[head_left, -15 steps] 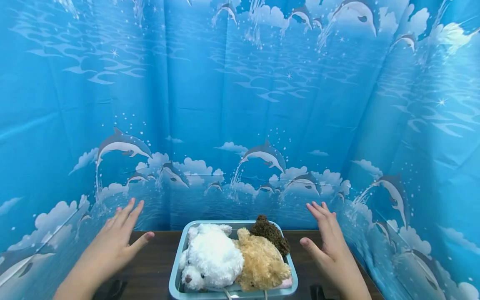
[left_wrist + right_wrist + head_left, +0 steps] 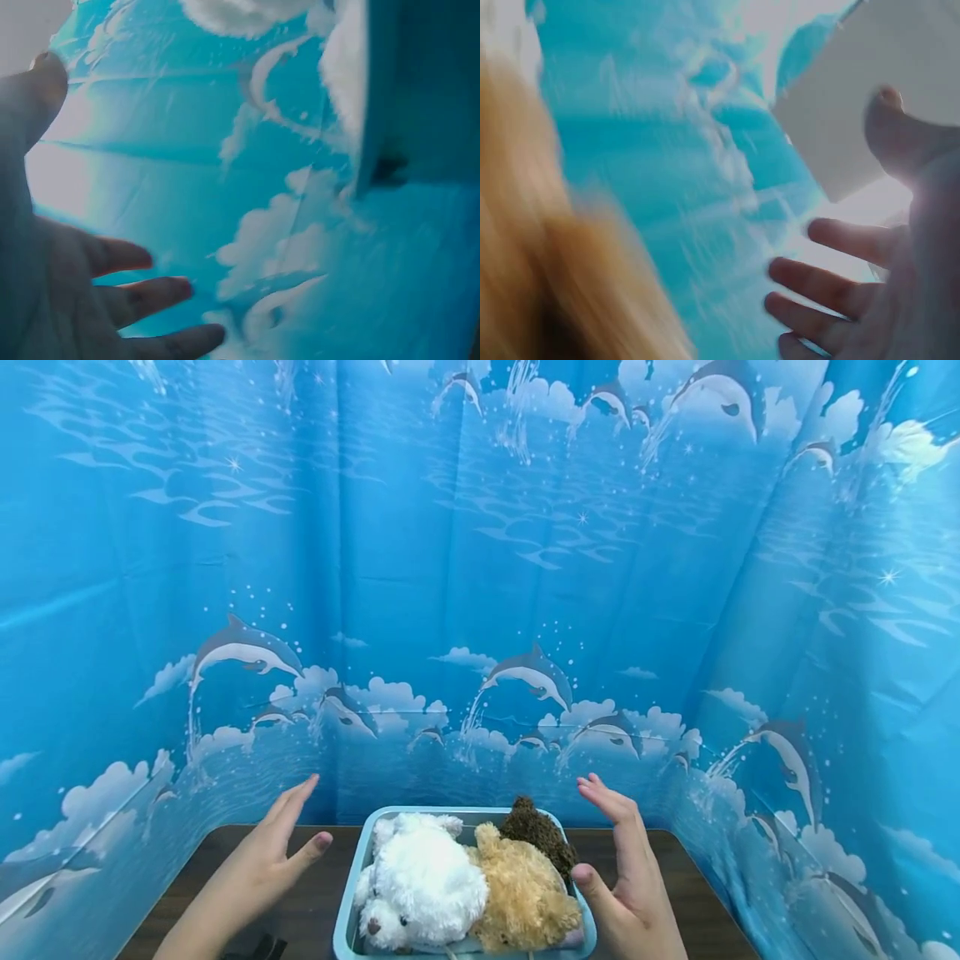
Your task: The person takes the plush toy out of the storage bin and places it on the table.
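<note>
A light blue tray holds plush toys in the head view. On its left lies a fluffy white stuffed animal with a dark nose, beside a tan stuffed animal. A dark brown stuffed animal is behind the tan one, partly hidden. My left hand hovers left of the tray, fingers straight and thumb spread, touching nothing. My right hand is at the tray's right side, palm facing inward; its thumb overlaps the tray's edge in view, and I cannot tell whether it touches. Tan fur looms blurred in the right wrist view.
The tray stands on a dark brown table. Blue curtains printed with dolphins and clouds surround the table at the back and sides. A small black object lies near the front edge, below the left hand.
Both hands have moved inward toward the tray, the right one coming up close to its right edge. The plush toys stay where they were in the tray.
</note>
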Demonstrator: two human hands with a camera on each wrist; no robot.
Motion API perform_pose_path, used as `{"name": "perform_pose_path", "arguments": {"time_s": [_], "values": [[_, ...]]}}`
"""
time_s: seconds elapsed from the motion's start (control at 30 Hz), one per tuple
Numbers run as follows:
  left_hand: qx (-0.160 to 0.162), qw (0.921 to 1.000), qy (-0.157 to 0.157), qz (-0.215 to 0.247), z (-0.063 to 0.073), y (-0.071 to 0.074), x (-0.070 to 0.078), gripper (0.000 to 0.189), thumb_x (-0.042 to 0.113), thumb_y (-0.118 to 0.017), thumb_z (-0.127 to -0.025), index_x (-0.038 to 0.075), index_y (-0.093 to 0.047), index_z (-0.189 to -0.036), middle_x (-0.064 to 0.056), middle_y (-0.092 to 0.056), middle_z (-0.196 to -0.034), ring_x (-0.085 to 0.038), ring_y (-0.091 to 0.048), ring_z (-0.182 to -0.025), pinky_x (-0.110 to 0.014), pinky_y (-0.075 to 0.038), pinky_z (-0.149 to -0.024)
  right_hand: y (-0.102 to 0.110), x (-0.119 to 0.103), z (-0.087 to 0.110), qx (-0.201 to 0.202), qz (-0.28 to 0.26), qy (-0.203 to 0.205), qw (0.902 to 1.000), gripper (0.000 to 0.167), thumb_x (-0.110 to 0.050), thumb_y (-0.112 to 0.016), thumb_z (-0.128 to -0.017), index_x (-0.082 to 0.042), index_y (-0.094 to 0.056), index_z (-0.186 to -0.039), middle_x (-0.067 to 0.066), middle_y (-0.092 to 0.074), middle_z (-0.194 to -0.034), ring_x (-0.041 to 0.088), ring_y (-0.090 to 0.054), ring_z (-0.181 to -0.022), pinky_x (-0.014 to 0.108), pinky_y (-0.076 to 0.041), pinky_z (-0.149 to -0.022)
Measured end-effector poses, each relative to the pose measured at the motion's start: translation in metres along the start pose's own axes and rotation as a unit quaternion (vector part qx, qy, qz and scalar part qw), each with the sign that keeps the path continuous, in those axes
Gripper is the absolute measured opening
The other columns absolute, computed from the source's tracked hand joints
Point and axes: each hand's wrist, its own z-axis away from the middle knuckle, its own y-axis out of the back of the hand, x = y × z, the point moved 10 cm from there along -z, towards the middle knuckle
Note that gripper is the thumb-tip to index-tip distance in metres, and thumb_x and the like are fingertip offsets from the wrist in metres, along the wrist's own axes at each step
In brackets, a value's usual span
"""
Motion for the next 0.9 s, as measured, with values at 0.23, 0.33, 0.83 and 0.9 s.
{"name": "perform_pose_path", "arguments": {"time_s": [0.23, 0.33, 0.83, 0.9], "values": [[0.037, 0.9941, 0.004, 0.102, -0.019, -0.024, -0.004, 0.083, 0.049, -0.053, -0.113, 0.012, -0.013, -0.175, -0.028, -0.026, -0.174, -0.06, -0.031, -0.157, -0.082, -0.036, -0.112, -0.049, -0.055, -0.002, -0.01, -0.11, 0.147, 0.9829, 0.069, -0.025, -0.072, -0.105, 0.013, -0.041, -0.153, 0.022, -0.046, -0.161, 0.027, -0.044, -0.156, 0.029, -0.036, -0.127], [0.035, 0.9892, 0.011, 0.142, -0.025, -0.038, -0.007, 0.081, 0.049, -0.051, -0.114, 0.009, -0.015, -0.174, -0.026, -0.029, -0.174, -0.056, -0.034, -0.157, -0.076, -0.036, -0.118, -0.079, -0.065, -0.001, -0.046, -0.108, 0.151, 0.9816, 0.076, -0.033, -0.075, -0.104, 0.008, -0.038, -0.156, 0.02, -0.043, -0.164, 0.027, -0.044, -0.155, 0.034, -0.043, -0.123], [-0.074, 0.976, 0.07, 0.192, -0.025, -0.102, -0.021, 0.087, 0.052, -0.064, -0.108, 0.004, -0.027, -0.17, -0.025, -0.036, -0.172, -0.049, -0.04, -0.156, -0.065, -0.041, -0.121, -0.142, -0.046, 0.008, -0.134, 0.041, 0.047, 0.989, 0.092, -0.051, -0.083, -0.094, -0.018, -0.035, -0.165, 0.002, -0.041, -0.167, 0.023, -0.05, -0.152, 0.049, -0.059, -0.106], [-0.08, 0.9743, 0.075, 0.197, -0.024, -0.104, -0.023, 0.087, 0.051, -0.064, -0.107, 0.004, -0.028, -0.17, -0.025, -0.035, -0.172, -0.049, -0.038, -0.157, -0.067, -0.04, -0.121, -0.145, -0.043, 0.009, -0.141, 0.054, 0.035, 0.9878, 0.093, -0.055, -0.082, -0.093, -0.019, -0.036, -0.166, 0.002, -0.041, -0.168, 0.024, -0.052, -0.15, 0.048, -0.06, -0.103]]}}
